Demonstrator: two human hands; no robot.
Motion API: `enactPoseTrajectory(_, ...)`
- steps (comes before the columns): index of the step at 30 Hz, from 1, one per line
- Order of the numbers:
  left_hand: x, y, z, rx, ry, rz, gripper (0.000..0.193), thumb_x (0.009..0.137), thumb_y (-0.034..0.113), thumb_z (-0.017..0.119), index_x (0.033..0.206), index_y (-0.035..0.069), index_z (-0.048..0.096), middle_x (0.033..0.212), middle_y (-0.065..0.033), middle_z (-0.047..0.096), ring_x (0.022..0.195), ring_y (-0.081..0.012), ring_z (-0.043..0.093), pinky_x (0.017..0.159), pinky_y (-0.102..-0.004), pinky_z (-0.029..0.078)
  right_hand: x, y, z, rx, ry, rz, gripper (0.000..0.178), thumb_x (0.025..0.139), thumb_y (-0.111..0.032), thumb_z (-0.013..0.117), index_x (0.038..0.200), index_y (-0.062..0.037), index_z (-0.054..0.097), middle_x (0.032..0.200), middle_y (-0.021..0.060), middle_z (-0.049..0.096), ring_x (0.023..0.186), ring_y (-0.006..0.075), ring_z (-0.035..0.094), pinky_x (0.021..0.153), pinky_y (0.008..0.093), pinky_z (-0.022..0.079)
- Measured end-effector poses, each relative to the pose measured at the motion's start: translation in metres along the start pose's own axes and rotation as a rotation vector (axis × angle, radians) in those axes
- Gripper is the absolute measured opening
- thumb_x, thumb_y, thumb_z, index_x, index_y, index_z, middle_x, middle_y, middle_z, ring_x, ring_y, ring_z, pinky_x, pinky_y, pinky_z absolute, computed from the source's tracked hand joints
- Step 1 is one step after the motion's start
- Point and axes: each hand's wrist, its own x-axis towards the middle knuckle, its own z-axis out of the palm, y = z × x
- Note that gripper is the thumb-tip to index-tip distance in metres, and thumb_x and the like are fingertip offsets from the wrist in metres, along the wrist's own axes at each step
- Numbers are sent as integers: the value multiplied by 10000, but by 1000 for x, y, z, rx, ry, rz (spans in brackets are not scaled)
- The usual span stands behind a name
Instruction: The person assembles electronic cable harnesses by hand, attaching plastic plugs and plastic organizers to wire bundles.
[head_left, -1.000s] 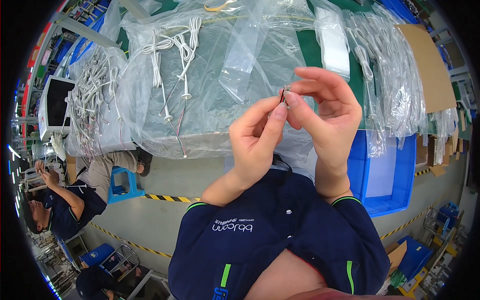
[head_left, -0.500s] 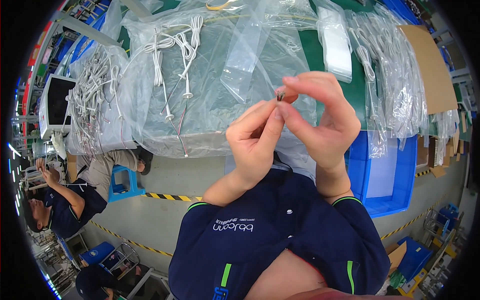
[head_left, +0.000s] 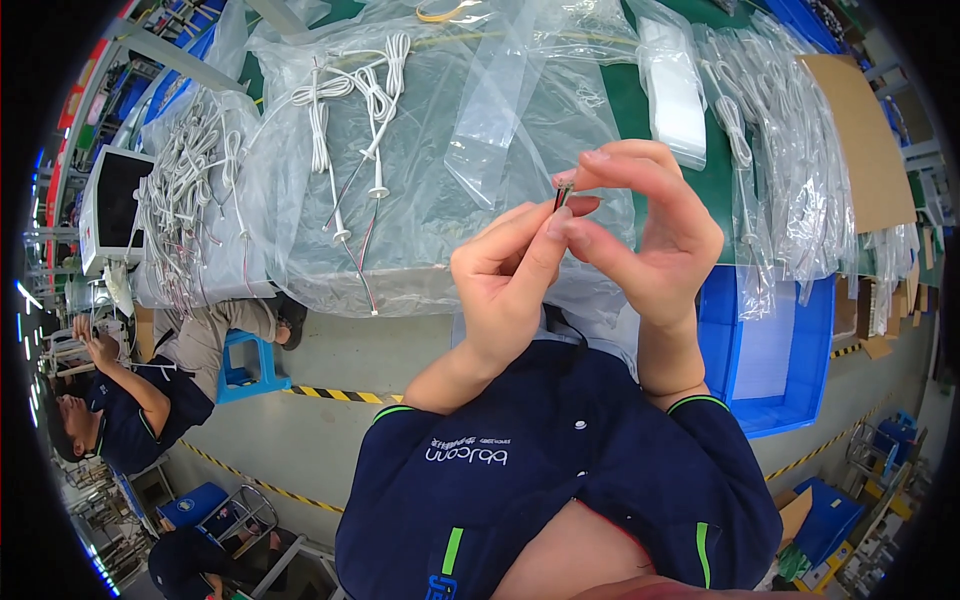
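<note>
A small wire connector with short dark and red wires stands upright between my two hands, above the table's near edge. My left hand pinches the wires just below it between thumb and forefinger. My right hand curls round from the other side. Its fingertips meet the connector's top, and its thumb lies beside my left thumb. The rest of the cable is hidden by my hands. Farther left on the table, white coiled cables lie with thin wire ends toward me.
Clear plastic sheeting covers the green table. A heap of white cables and a monitor are at the left. Bagged cables, cardboard and a blue bin are at the right. A co-worker sits far left.
The right fingertips have spread slightly and shifted a little, so more of the connector and its wires shows. My left hand has barely moved.
</note>
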Motion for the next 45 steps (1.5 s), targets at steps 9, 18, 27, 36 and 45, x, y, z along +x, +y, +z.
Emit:
enactPoseTrajectory(9, 3, -4, 3, -111, -2, -105, 197, 894, 83, 525, 1002, -41, 634, 728, -28, 594, 511, -3, 371, 438, -165, 270, 1, 7, -3, 40, -21, 161, 207, 686, -17, 693, 891, -17, 663, 895, 83, 647, 858, 159, 572, 746, 260, 440)
enactPoseTrajectory(18, 5, -2, -2, -102, -37, -132, 212, 899, 111, 523, 1000, -31, 644, 728, -34, 603, 480, 0, 340, 420, -170, 252, -2, 11, -1, 207, 40, 315, 108, 808, -20, 591, 892, 7, 652, 912, 99, 644, 883, 162, 582, 792, 265, 441)
enactPoseTrajectory(27, 15, -9, -7, -181, 215, -109, 279, 917, 148, 498, 1099, -42, 590, 730, -55, 601, 437, 0, 302, 398, -167, 223, -3, 13, -2, 209, -10, 411, 172, 868, -63, 523, 977, 24, 623, 939, 92, 644, 902, 146, 590, 817, 257, 439)
enactPoseTrajectory(36, 12, -12, -13, -256, 80, -223, 252, 902, 155, 506, 1014, -36, 628, 705, -68, 595, 422, -12, 295, 392, -172, 220, -2, 11, 3, 215, -7, 405, 189, 886, -84, 496, 969, 24, 626, 944, 94, 640, 901, 146, 586, 799, 264, 444)
enactPoseTrajectory(45, 9, -12, -9, -261, -65, -349, 250, 895, 166, 518, 999, -23, 643, 675, -54, 587, 411, -15, 300, 386, -176, 226, -5, 11, -3, -303, 3, 172, 124, 856, -67, 533, 891, 7, 626, 844, 95, 628, 801, 171, 584, 720, 270, 442)
